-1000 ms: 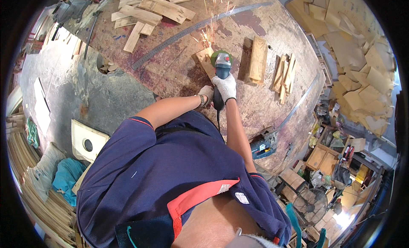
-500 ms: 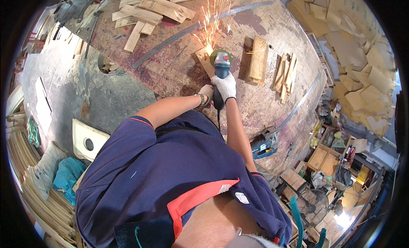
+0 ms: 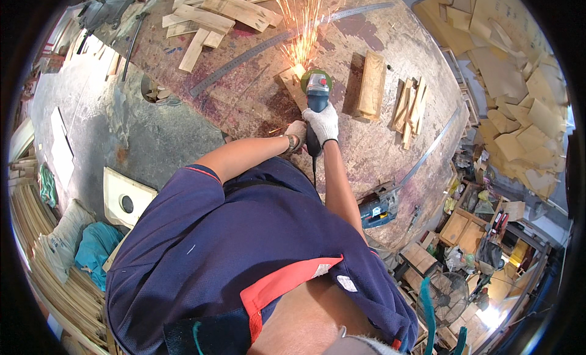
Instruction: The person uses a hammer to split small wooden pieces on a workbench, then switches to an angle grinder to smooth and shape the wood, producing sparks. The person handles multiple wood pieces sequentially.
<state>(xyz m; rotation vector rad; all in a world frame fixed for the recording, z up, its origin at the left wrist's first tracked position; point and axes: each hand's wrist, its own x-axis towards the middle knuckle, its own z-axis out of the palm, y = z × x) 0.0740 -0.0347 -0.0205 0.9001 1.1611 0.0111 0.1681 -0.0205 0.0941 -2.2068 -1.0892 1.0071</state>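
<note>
My right hand (image 3: 323, 122), in a white knit glove, is wrapped round the body of an angle grinder (image 3: 317, 94) with a blue and silver head. Its green-rimmed disc (image 3: 328, 80) meets the far end of a wooden board (image 3: 293, 88), and bright orange sparks (image 3: 303, 40) fan away from that point. Close beside the grinder's rear, my left hand (image 3: 296, 131) is gloved and curled closed at the near end of the board. What its fingers grip is hidden. A black cord (image 3: 314, 170) trails from the grinder toward my body.
Right of the grinder lie a thick wood block (image 3: 370, 86) and thin sticks (image 3: 408, 111). A long steel ruler (image 3: 244, 60) crosses the bench beyond, near loose planks (image 3: 201, 25). A blue power tool (image 3: 379, 206) sits by my right forearm. The bench has a round hole (image 3: 149, 89) at left.
The spark spray has grown brighter and wider, with a few sparks now near my left hand. Both hands and the grinder stay almost in place.
</note>
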